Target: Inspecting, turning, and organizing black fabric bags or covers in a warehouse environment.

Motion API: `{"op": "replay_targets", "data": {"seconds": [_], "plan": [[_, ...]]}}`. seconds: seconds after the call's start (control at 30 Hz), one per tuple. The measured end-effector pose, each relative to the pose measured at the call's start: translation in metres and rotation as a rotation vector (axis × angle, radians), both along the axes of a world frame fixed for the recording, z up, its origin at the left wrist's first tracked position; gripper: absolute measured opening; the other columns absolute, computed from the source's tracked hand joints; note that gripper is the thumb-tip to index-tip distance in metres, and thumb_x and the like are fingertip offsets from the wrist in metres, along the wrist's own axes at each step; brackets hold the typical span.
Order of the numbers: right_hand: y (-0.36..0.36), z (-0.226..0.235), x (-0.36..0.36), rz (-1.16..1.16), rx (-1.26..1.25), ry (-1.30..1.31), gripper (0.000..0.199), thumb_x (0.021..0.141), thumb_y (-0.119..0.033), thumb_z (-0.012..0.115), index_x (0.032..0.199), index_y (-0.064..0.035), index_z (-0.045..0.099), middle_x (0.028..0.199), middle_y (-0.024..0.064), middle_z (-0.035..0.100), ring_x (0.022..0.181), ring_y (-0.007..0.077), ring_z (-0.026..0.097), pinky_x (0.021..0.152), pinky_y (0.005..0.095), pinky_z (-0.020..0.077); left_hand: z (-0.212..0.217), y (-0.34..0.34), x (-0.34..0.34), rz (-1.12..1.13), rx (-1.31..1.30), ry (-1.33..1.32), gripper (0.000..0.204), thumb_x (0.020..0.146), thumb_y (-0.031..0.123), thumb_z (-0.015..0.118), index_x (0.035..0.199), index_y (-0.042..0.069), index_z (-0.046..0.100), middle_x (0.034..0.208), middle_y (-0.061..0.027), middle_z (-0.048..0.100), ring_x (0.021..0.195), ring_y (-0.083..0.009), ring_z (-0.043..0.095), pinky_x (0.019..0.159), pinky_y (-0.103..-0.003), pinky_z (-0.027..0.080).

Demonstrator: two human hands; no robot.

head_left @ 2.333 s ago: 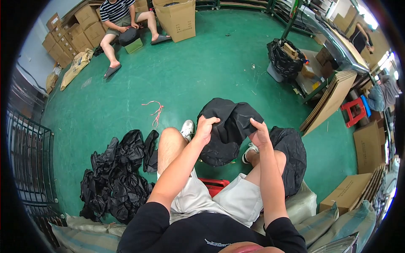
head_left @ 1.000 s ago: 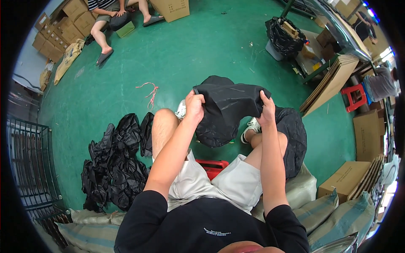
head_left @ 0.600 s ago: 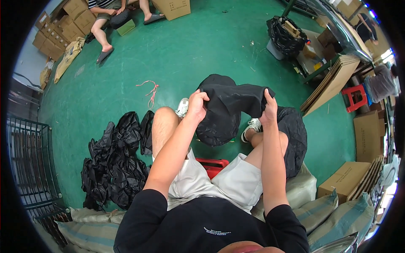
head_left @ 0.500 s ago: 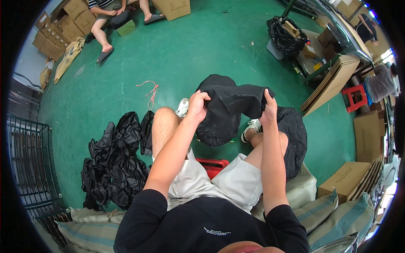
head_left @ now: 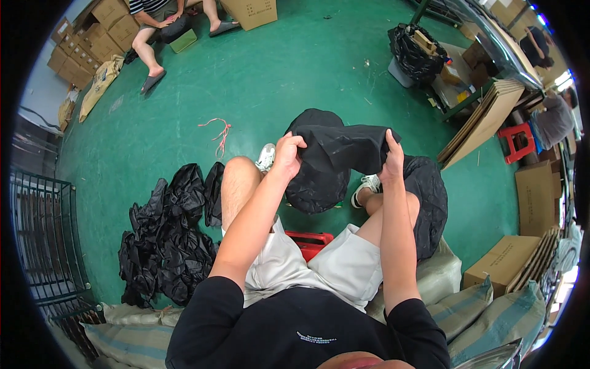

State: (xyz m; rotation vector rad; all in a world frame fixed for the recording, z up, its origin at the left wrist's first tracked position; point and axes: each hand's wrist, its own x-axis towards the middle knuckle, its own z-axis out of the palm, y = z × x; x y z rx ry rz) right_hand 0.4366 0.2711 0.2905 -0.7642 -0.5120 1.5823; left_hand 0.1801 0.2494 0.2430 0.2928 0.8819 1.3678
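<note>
My left hand (head_left: pixel 287 155) and my right hand (head_left: pixel 392 161) each pinch one end of a black cloth piece (head_left: pixel 347 144), stretched sideways between them in front of my knees. Its fabric looks thin and smooth; I cannot tell its exact kind. Below and behind it, a rounded black cloth bundle (head_left: pixel 314 192) rests between my feet, partly covered by the held piece. On the left, a crumpled heap of black cloth (head_left: pixel 169 246) lies on the floor beside my leg. Another rounded black bundle (head_left: pixel 428 203) sits past my right knee.
Under me is part of a red plastic stool (head_left: pixel 310 241). Woven sacks (head_left: pixel 501 317) lie beside and behind me. A pink string (head_left: pixel 222 138) is on the green floor (head_left: pixel 264 74). Cartons (head_left: pixel 504 261) stand at right, a metal rack (head_left: pixel 46 234) at left. A person (head_left: pixel 163 21) sits at far left.
My hands and the black cloth piece stay almost still. At the far right edge, a seated person by the red stool has shifted, and the far left person's hands have moved slightly.
</note>
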Motion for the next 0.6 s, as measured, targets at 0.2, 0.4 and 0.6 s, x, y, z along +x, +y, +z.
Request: {"op": "replay_targets", "data": {"seconds": [0.2, 0.4, 0.6], "plan": [[0.0016, -0.0027, 0.0007, -0.003, -0.003, 0.007, 0.020, 0.096, -0.021, 0.056, 0.102, -0.0020, 0.059, 0.097, 0.0110, 0.067, 0.084, 0.0236, 0.066, 0.077, 0.0365, 0.0554, 0.0019, -0.0004, 0.0003, 0.009, -0.011, 0.000, 0.027, 0.064, -0.005, 0.047, 0.089, 0.001, 0.057, 0.089, -0.0069, 0.059, 0.083, -0.0223, 0.057, 0.080, -0.035, 0.052], [0.0022, -0.0040, 0.0016, -0.001, -0.009, 0.017, 0.021, 0.096, -0.021, 0.056, 0.103, -0.0019, 0.059, 0.097, 0.0109, 0.067, 0.084, 0.0239, 0.067, 0.077, 0.0367, 0.0555, 0.0048, -0.0010, 0.0009, 0.006, 0.003, 0.013, 0.030, 0.062, -0.006, 0.045, 0.089, 0.001, 0.057, 0.085, -0.0051, 0.057, 0.080, -0.0208, 0.055, 0.078, -0.033, 0.051], [0.0008, -0.0011, 0.0004, -0.001, -0.017, 0.023, 0.021, 0.096, -0.022, 0.056, 0.102, -0.0023, 0.059, 0.097, 0.0106, 0.067, 0.084, 0.0240, 0.067, 0.077, 0.0369, 0.0555, 0.0020, -0.0012, 0.0010, 0.011, 0.019, 0.057, 0.030, 0.061, -0.007, 0.045, 0.087, 0.002, 0.057, 0.082, -0.0034, 0.056, 0.076, -0.0183, 0.053, 0.074, -0.031, 0.050]]}}
